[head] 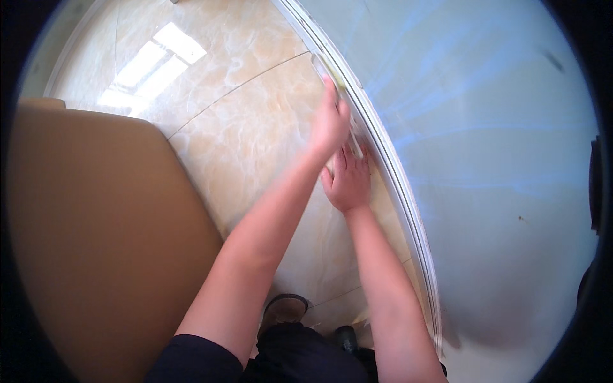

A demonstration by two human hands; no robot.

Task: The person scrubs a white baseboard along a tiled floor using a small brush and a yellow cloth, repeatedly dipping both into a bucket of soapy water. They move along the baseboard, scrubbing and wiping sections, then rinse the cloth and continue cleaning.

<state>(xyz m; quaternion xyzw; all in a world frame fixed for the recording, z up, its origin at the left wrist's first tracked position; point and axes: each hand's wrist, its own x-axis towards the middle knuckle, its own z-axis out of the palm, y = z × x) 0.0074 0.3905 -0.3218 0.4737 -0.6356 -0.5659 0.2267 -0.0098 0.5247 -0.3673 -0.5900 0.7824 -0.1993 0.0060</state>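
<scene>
My left hand [331, 119] grips a long, pale brush-like tool [322, 66], slightly blurred. Yellowish-green material, perhaps bristles, shows along the side facing the white baseboard [383, 129]. The tool lies lengthwise along the foot of the wall, and its far end reaches past my fingers. Just below, my right hand [352, 184] rests palm down on the marble-patterned floor tile [258, 129], fingers apart. The tool's near end comes down by those fingertips; whether it touches them I cannot tell.
A brown piece of furniture [105, 206] with a rounded corner fills the left side. The pale wall [493, 158] rises on the right. Bright window reflections lie on the glossy floor at upper left. My shoe [286, 309] stands at the bottom.
</scene>
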